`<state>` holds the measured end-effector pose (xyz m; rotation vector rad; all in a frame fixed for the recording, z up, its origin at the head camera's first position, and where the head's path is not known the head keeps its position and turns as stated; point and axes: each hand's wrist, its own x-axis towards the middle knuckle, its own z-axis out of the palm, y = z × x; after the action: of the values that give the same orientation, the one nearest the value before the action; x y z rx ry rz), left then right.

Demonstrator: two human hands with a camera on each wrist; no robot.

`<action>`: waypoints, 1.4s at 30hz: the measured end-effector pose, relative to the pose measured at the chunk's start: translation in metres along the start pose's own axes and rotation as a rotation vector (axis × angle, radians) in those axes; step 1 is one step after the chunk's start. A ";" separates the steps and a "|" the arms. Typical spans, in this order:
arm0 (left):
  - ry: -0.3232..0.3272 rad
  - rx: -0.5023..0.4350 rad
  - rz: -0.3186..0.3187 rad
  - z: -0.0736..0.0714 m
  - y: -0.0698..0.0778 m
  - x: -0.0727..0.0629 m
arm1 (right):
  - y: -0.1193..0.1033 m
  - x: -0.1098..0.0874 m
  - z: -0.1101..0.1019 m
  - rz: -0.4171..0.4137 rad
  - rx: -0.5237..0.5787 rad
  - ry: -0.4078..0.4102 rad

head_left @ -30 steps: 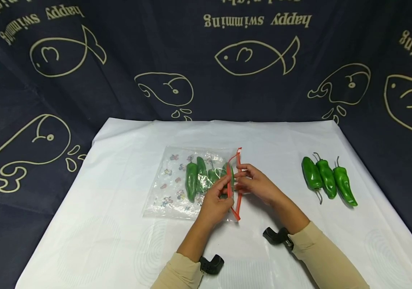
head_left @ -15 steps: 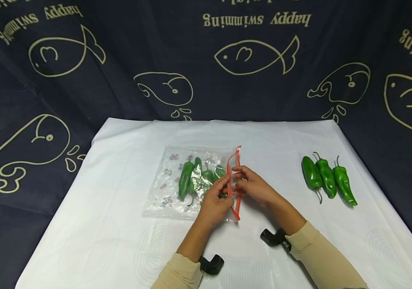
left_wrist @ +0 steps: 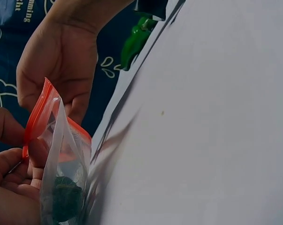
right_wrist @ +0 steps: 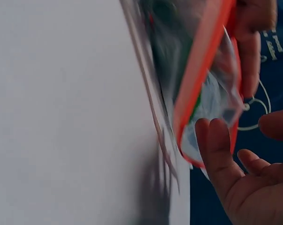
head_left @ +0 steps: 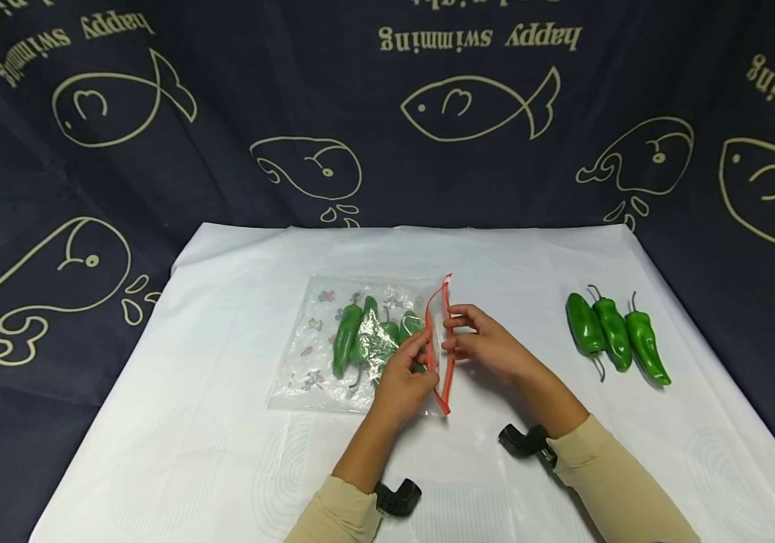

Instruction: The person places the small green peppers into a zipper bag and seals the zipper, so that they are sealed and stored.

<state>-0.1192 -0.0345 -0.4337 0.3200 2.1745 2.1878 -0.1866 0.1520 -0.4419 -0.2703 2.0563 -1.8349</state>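
Note:
A clear zip bag point(head_left: 295, 362) with red strips along its mouth lies on the table, its opening facing right. Inside it are several green peppers point(head_left: 346, 341), partly veiled by the printed plastic. My left hand point(head_left: 404, 381) pinches the upper red strip point(left_wrist: 36, 112) and keeps the mouth parted. At the opening is my right hand point(head_left: 489, 347), its fingers loosely bent and holding nothing. In the right wrist view, the fingertips of this right hand point(right_wrist: 258, 192) are at the mouth's edge; whether they touch it is unclear.
Three more green peppers point(head_left: 616, 335) lie side by side on the right of the white-covered table point(head_left: 176, 339). A dark blue cloth point(head_left: 333, 83) with fish and whale drawings hangs behind and around the table. Each wrist carries a black camera mount point(head_left: 398, 498).
A pepper just inside the mouth has gone deeper, and the peppers in the bag have shifted left. My right hand moved slightly left, then drew back right. The left hand stays on the strip.

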 end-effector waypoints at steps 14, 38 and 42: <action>0.026 0.001 -0.022 0.000 0.003 -0.002 | -0.003 -0.022 -0.049 -0.016 -0.148 0.115; 0.033 -0.044 -0.020 0.001 0.000 0.000 | -0.019 -0.047 -0.124 -0.019 -0.585 0.208; 0.035 -0.043 -0.014 0.001 -0.001 0.000 | -0.019 -0.048 -0.134 0.007 -0.629 0.170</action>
<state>-0.1188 -0.0339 -0.4342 0.2661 2.1371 2.2465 -0.1978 0.2901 -0.4049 -0.2721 2.7053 -1.1875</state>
